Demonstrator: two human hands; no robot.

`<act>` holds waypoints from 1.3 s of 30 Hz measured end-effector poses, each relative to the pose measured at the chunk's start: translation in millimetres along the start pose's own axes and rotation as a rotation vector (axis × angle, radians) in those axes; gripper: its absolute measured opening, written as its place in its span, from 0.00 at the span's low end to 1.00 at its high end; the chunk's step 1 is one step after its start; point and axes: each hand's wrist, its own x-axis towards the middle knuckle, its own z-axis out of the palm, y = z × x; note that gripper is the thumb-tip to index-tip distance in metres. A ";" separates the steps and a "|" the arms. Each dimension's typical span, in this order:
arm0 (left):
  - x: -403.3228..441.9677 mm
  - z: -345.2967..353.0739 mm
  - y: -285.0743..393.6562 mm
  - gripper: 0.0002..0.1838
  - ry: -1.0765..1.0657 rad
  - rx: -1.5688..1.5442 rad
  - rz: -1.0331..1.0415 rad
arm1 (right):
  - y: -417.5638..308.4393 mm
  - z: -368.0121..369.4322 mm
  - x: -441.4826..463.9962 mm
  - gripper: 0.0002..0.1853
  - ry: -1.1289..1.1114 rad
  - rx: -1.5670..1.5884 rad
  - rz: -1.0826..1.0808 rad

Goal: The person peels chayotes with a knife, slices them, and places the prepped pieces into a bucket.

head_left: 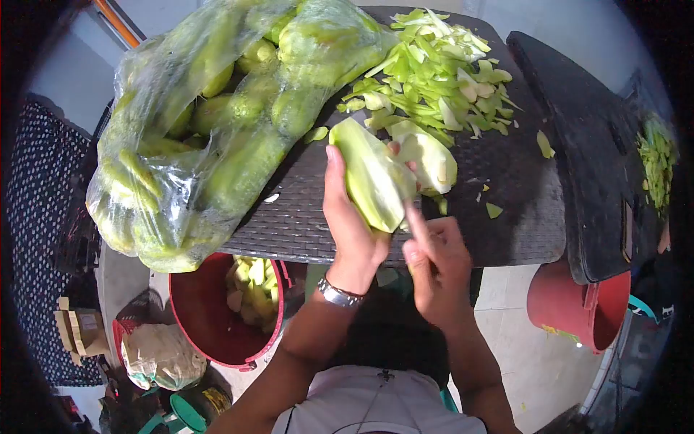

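Note:
My left hand (350, 210), with a metal watch on the wrist, is wrapped round a large, pale, peeled green mango (369, 173), tilted above the table. My right hand (441, 271) is closed beside the mango's lower end. It grips what looks like a knife (417, 224), smeared by motion, its blade hidden. Just behind the held fruit is another peeled mango (434, 159). A heap of green peelings (441, 76) lies beyond my hands. To the left, a clear plastic bag (238, 145) holds several unpeeled mangoes.
The dark woven table (296, 235) carries the bag and peelings. Below its front edge, a red bucket (195, 311) contains pale peeled pieces. Another red bucket (578, 307) stands at right under a dark board (578, 159). A whitish sack (163, 354) sits at lower left.

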 end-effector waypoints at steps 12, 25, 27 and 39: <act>28.0 -12.6 32.0 0.28 -0.014 -0.133 -0.188 | 5.2 -41.4 65.0 0.16 0.016 0.466 0.652; 24.9 -9.3 46.7 0.29 -0.077 -0.044 -0.106 | -38.8 -42.1 3.9 0.37 -0.327 0.341 0.758; 23.1 -7.5 45.5 0.29 -0.057 -0.034 -0.103 | -37.8 -40.7 2.0 0.37 -0.325 0.330 0.747; 13.4 -5.2 42.8 0.29 -0.082 0.033 -0.171 | -33.0 -30.1 -14.5 0.36 -0.287 0.365 0.733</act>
